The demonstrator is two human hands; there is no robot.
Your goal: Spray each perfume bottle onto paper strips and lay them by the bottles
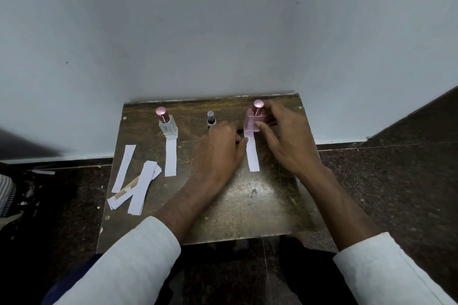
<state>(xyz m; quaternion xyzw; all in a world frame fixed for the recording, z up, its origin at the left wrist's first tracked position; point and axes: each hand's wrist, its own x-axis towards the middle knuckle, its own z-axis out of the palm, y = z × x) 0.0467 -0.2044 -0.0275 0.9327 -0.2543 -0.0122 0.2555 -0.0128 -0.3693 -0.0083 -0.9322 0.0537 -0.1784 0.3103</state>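
Scanning from the left edge of the small brown table (247, 205), I see a loose heap of spare paper strips (138, 181), feather-light and floppy, best pinched at one end so they don't slide or curl. Next stands the clear bottle (168, 126) with a pink cap, a strip (170, 156) already laid flat in front of it. In the middle sits a small dark-capped bottle (211, 119) with no strip visible by it, partly hidden behind my left hand (220, 151), whose fingers curl down onto the top end of another strip (252, 153), pressing it at the base of the pink bottle (254, 122). My right hand (282, 136) wraps that pink bottle, thumb in front and fingers behind. I judge the glass heavy for its size, smooth, slippery and breakable, so it is safest held around the body, not by the cap. The small bottle stands close to my left knuckles and could be knocked over; the wall (223, 32) hems in the far side.
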